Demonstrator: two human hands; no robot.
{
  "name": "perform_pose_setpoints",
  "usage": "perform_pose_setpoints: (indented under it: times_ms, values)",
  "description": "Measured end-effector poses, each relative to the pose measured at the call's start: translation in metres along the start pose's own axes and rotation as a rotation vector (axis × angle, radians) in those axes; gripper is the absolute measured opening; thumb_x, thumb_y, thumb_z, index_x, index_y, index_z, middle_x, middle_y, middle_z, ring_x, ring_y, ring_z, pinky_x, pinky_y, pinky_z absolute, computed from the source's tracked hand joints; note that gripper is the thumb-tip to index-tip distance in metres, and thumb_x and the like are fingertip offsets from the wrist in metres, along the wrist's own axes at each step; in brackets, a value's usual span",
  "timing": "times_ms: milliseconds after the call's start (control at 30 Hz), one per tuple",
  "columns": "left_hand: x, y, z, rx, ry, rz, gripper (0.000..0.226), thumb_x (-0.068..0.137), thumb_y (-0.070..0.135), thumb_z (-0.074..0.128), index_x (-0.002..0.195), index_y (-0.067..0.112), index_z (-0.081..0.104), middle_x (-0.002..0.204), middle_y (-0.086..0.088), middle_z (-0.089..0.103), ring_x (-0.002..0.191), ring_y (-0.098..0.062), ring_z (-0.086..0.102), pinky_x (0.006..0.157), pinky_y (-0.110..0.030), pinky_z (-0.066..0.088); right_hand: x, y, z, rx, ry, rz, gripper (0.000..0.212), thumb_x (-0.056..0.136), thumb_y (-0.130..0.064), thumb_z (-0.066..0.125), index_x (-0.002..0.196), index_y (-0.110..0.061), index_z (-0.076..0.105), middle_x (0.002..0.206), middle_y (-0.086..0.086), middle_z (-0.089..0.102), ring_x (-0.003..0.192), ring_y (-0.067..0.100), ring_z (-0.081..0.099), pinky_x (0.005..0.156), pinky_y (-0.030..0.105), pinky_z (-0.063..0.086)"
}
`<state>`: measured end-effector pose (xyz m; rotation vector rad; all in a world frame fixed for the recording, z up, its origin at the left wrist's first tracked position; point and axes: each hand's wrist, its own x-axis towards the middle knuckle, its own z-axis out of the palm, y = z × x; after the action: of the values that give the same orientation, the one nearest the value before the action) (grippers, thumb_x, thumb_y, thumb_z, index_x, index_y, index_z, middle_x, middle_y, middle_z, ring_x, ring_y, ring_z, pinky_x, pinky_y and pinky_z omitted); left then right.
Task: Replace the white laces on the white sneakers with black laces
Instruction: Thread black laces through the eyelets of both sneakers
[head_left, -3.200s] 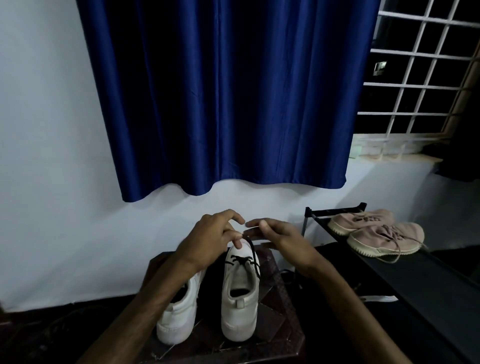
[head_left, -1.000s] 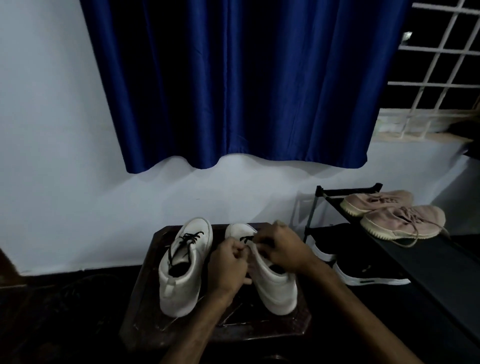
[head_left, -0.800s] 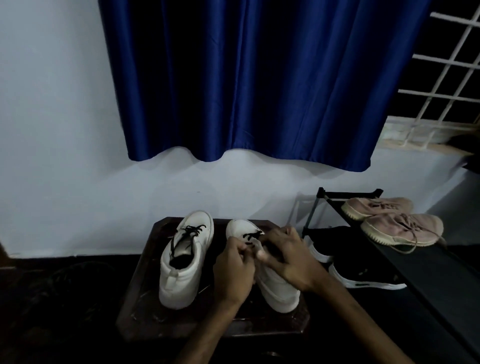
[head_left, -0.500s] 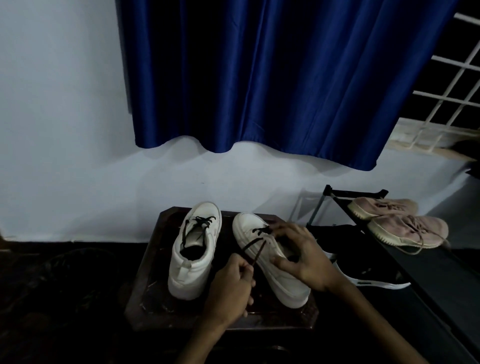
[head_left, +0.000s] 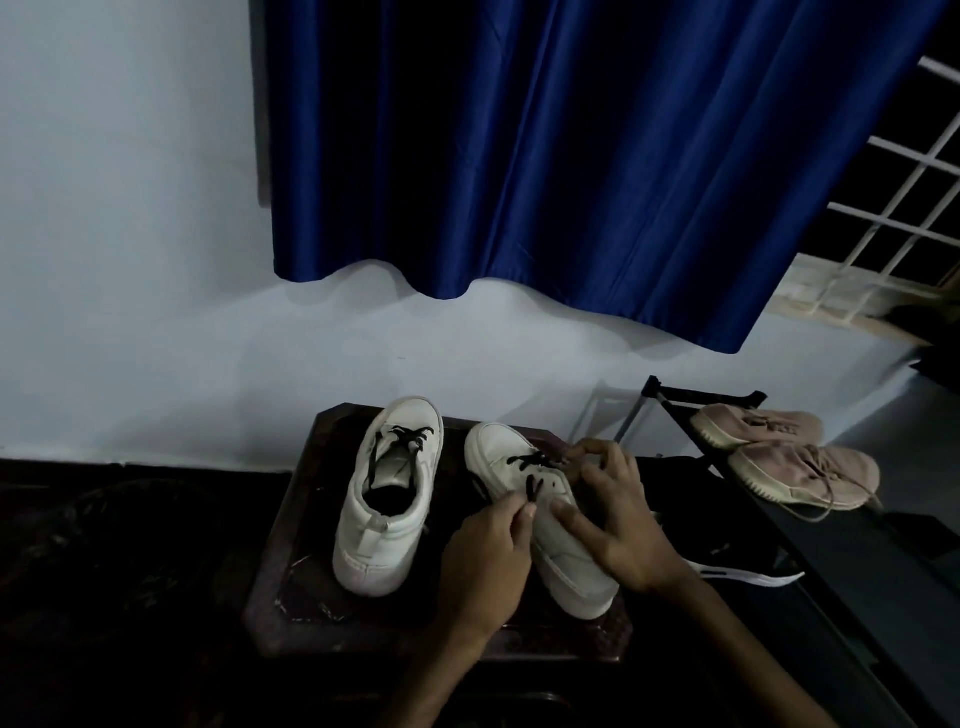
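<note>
Blue satiny curtain (head_left: 545, 156) folds hang above a dark, scuffed wooden table (head_left: 291, 571). Smooth and white, the left sneaker (head_left: 384, 519) stands there with dark lacing. The left hand (head_left: 483, 561) pinches the black lace (head_left: 530, 487) end over the right sneaker (head_left: 566, 561). The right hand (head_left: 618, 525) clasps that shoe's upper, its curled fingertips hiding the eyelets.

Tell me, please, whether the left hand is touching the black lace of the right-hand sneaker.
Touching. The head view shows the left hand pinching the loose end of the black lace between its fingertips over the white sneaker.
</note>
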<state>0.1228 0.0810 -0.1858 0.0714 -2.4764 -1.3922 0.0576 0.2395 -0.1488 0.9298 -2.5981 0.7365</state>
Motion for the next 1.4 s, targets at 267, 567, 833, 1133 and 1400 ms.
perform_pose_setpoints:
  times_ms: [267, 567, 833, 1133, 1400]
  values:
    - [-0.039, -0.014, -0.041, 0.187, -0.22, -0.068, 0.031, 0.1, 0.041, 0.043, 0.079, 0.019, 0.052, 0.078, 0.003, 0.068, 0.073, -0.006, 0.063, 0.075, -0.032, 0.047, -0.003, 0.002, 0.006, 0.181, 0.087, 0.07, 0.024, 0.082, -0.048, 0.062, 0.076, -0.025, 0.058, 0.124, -0.015, 0.044, 0.121, 0.01, 0.039, 0.098, 0.022, 0.031]
    - [0.022, 0.029, -0.002, 0.354, 0.091, 0.075, 0.025, 0.1, 0.042, 0.043, 0.11, 0.02, 0.049, 0.11, 0.001, 0.064, 0.101, -0.024, 0.061, 0.068, -0.032, 0.036, -0.004, 0.003, 0.009, 0.24, 0.101, 0.084, 0.023, 0.083, -0.044, 0.064, 0.074, -0.023, 0.06, 0.119, -0.015, 0.05, 0.119, 0.007, 0.043, 0.096, 0.015, 0.031]
    - [-0.032, 0.002, -0.031, -0.191, -0.214, 0.104, 0.013, 0.085, 0.042, 0.06, 0.083, 0.03, 0.055, 0.082, 0.012, 0.06, 0.08, -0.006, 0.058, 0.075, -0.029, 0.046, -0.005, 0.008, 0.01, 0.232, 0.116, 0.073, 0.019, 0.082, -0.043, 0.063, 0.074, -0.027, 0.057, 0.121, -0.016, 0.048, 0.12, 0.006, 0.041, 0.096, 0.013, 0.03]
    - [-0.015, 0.035, -0.089, -1.759, 0.112, -0.122, 0.03, 0.102, 0.016, 0.03, 0.081, 0.014, 0.051, 0.061, 0.004, 0.042, 0.054, -0.009, 0.052, 0.064, -0.024, 0.057, -0.007, 0.006, 0.011, 0.24, 0.128, 0.104, 0.02, 0.08, -0.044, 0.065, 0.072, -0.028, 0.057, 0.124, -0.014, 0.045, 0.122, 0.007, 0.038, 0.096, 0.026, 0.034]
    - [-0.003, 0.016, -0.05, -0.008, 0.035, 0.024, 0.02, 0.091, 0.047, 0.06, 0.096, 0.029, 0.054, 0.071, 0.014, 0.063, 0.065, 0.0, 0.061, 0.056, -0.016, 0.038, -0.006, 0.004, 0.011, 0.162, 0.179, 0.101, 0.023, 0.077, -0.046, 0.065, 0.071, -0.026, 0.057, 0.124, -0.018, 0.043, 0.121, 0.005, 0.036, 0.096, 0.023, 0.029]
